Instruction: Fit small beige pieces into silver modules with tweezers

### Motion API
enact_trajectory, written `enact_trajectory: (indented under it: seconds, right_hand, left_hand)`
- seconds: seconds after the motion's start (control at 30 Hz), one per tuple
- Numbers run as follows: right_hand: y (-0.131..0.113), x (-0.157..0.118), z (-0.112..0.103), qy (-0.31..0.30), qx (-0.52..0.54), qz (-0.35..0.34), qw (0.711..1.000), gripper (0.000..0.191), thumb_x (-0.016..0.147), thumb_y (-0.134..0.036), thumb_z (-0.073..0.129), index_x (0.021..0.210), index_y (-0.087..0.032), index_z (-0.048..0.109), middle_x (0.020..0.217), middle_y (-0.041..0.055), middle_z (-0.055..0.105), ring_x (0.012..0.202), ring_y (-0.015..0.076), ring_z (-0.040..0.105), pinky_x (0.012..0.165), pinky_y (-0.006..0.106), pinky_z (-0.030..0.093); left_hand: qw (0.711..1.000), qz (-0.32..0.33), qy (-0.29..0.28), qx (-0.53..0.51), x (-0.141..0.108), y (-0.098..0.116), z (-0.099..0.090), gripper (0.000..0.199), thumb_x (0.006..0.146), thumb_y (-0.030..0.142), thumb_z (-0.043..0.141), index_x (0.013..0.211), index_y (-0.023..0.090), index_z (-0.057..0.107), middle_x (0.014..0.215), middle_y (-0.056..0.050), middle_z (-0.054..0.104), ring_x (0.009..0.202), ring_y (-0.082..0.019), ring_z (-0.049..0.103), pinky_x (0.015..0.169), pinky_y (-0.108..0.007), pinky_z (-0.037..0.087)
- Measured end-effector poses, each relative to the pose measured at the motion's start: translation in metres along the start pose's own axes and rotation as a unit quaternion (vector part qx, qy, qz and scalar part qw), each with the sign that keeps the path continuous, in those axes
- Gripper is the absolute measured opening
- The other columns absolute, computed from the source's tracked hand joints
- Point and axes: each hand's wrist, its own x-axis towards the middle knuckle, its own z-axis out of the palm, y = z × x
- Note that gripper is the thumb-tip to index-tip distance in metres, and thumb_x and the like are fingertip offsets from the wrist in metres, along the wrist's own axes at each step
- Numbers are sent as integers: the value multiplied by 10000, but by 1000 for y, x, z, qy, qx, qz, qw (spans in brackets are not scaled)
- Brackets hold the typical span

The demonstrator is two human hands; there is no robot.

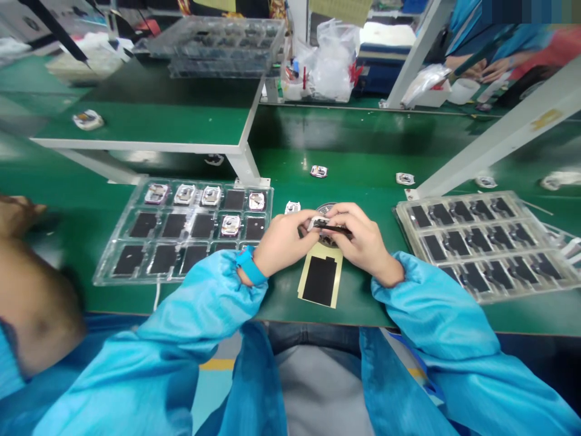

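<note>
Near the middle of the green bench, my left hand (290,241) pinches a small white part (318,223) from its left side. My right hand (361,239) is closed on a thin dark piece (336,229), which meets the white part between both hands. Whether the two are joined cannot be made out. Partly hidden under my hands is a round metallic object (327,209). Just below it lies a yellow sheet (301,284) bearing a black rectangle (320,281). Another white part (293,207) rests beyond my left fingers.
Left, a clear tray (105,266) holds white parts and black pieces. Stacked trays (402,221) with black pieces are at right. White frame legs (247,163) stand behind. Several white parts lie farther back. Another person's arm (36,284) is at far left; a person's hands (494,68) show top right.
</note>
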Motion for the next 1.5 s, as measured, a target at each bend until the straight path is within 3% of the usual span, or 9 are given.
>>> enact_trajectory:
  seconds: [0.27,0.37,0.53,0.63,0.77,0.93,1.1,1.23,1.5]
  right_hand:
    - [14,4,-16,84,-86,124,985,154,992,-300,593,1023,-229,726,1061,78,697,960,243,679,866,403,534]
    - [12,6,-18,118,-54,120,984,157,978,-314,619,970,-220,744,989,64,698,905,225,671,817,382,526]
    - [2,8,-20,149,22,105,983,257,1010,-337,573,856,-205,732,923,57,678,867,199,654,796,361,516]
    - [-3,7,-21,137,58,122,981,399,1045,-400,503,759,-205,700,849,49,672,829,185,650,814,355,518]
    - [-8,0,-20,33,156,211,964,388,1018,-489,541,789,-202,668,699,10,658,653,143,637,677,305,529]
    - [-13,-11,-21,-120,286,287,906,267,900,-438,735,924,-193,630,722,5,714,582,141,682,574,272,563]
    - [-12,-14,-27,-152,225,252,929,228,908,-405,731,905,-192,649,724,22,741,591,160,707,562,272,564]
    - [-4,-13,-23,-127,80,173,973,204,882,-386,763,858,-191,707,766,38,739,636,163,685,577,277,535]
    - [6,-18,-11,-119,63,191,972,199,849,-374,805,861,-199,712,801,22,740,638,142,666,596,264,529]
  left_hand:
    - [970,-51,51,233,122,-53,-53,175,816,227,723,975,155,740,812,-112,723,787,-271,647,825,-413,493]
    - [948,-141,-19,284,168,-79,-44,263,799,278,744,1004,115,761,1009,-198,733,996,-359,653,915,-485,473]
    - [912,-121,-23,390,188,-75,6,720,883,646,540,1259,47,677,1385,-283,589,1323,-467,470,1073,-580,342]
    - [905,-148,-70,394,187,-66,25,839,788,716,601,1261,25,656,1318,-287,634,1265,-464,518,1061,-558,361]
    - [929,-158,-51,331,180,-60,16,559,757,548,726,1095,104,688,1173,-217,700,1198,-418,580,1019,-512,419]
    - [985,-160,-55,-39,119,-41,-12,528,609,273,913,988,155,565,948,-89,717,902,-233,691,818,-365,535]
    - [868,-182,-223,-404,32,-17,-14,579,652,130,884,1129,161,558,1003,-73,738,847,-169,732,821,-341,575]
    - [870,-172,-226,-403,-4,-16,0,634,703,122,852,1275,173,586,1103,-96,734,939,-184,741,826,-312,577]
    - [902,-198,-206,-323,-12,-27,18,390,784,219,821,1095,152,595,940,-52,729,807,-150,730,646,-227,548]
